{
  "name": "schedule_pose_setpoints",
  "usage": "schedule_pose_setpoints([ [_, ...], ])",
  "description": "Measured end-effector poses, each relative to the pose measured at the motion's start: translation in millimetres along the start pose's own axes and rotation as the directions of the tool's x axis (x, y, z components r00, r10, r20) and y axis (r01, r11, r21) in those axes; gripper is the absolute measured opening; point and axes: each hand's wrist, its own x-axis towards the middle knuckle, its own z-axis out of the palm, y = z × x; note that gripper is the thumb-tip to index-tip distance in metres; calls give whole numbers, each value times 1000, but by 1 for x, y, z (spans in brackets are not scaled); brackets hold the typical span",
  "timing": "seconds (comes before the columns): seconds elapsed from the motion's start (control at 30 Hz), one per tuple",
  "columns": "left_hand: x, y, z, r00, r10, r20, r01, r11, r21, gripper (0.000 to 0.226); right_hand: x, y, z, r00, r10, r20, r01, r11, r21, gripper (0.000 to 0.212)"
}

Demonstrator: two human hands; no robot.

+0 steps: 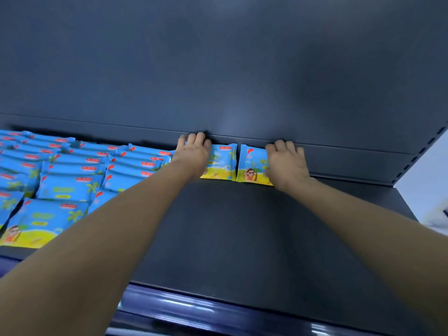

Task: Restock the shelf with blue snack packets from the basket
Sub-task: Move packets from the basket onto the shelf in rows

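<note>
Both my arms are at full reach. Left hand (194,156) presses one blue snack packet (221,163) against the shelf's back panel (218,69), fingers together, curled over its top edge. Right hand (287,163) does the same on the neighbouring packet (251,163). The two stand side by side, nearly touching.

Risks: packets look lightly propped, so they may flop forward on release. My left forearm crosses close over the stocked rows (72,170); pulling back carelessly could drag them. Basket isn't in view.

Packet rows (65,180) fill the shelf's (242,226) left part, overlapping front to back. Two packets, left one (221,163) and right one (252,166), stand side by side at the back edge, against the back panel (218,69). Right part bare.
</note>
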Motion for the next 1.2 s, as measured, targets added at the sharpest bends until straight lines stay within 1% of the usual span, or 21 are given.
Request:
schedule_pose_setpoints([
  [0.07,-8,0,0,998,-10,-55,9,1000,-28,63,-9,-4,-2,999,11,-33,-12,1000,-19,42],
  [0.17,-21,-2,-5,993,-16,-121,4,995,-98,57,-21,-8,-12,997,21,-78,-20,1000,11,39],
  [0.3,-61,-7,-27,972,34,-232,-82,977,-198,48,-54,-26,-41,991,16,-130,-6,997,71,36],
  [0.47,-138,-20,-57,895,45,-444,-211,920,-332,46,-120,-67,-84,967,-3,-256,50,983,174,37],
  [0.53,-175,-27,-62,865,42,-500,-254,896,-364,46,-150,-90,-92,952,-8,-307,76,975,209,37],
  [0.63,-230,-35,-52,869,60,-492,-289,868,-403,48,-198,-130,-87,931,-24,-364,120,963,243,36],
  [0.7,-267,-39,-30,885,105,-454,-313,855,-414,49,-228,-158,-74,911,-43,-410,163,951,262,33],
  [0.77,-300,-42,1,897,153,-415,-338,841,-422,50,-258,-184,-53,908,-86,-410,211,939,270,30],
  [0.83,-330,-46,31,939,197,-282,-311,834,-456,48,-283,-204,-25,925,-139,-354,245,930,274,27],
  [0.87,-342,-49,46,956,216,-197,-285,837,-468,47,-295,-212,-9,939,-170,-299,257,924,282,28],
  [0.93,-364,-54,79,973,227,-35,-217,860,-462,48,-317,-227,19,962,-249,-112,272,912,309,33],
  [0.97,-373,-56,95,972,229,49,-182,869,-459,48,-327,-232,31,958,-286,3,270,908,319,35],
  [1.0,-382,-57,110,965,232,121,-154,877,-455,49,-335,-237,43,944,-312,107,266,912,314,39],
  [1.07,-395,-59,138,938,254,235,-135,895,-426,51,-346,-243,64,909,-329,256,255,925,281,44],
  [1.13,-404,-61,162,915,254,312,-115,908,-403,53,-352,-247,83,868,-317,382,230,939,257,48],
  [1.2,-406,-65,180,906,233,354,-80,914,-397,55,-355,-251,99,820,-289,494,189,951,244,50],
])
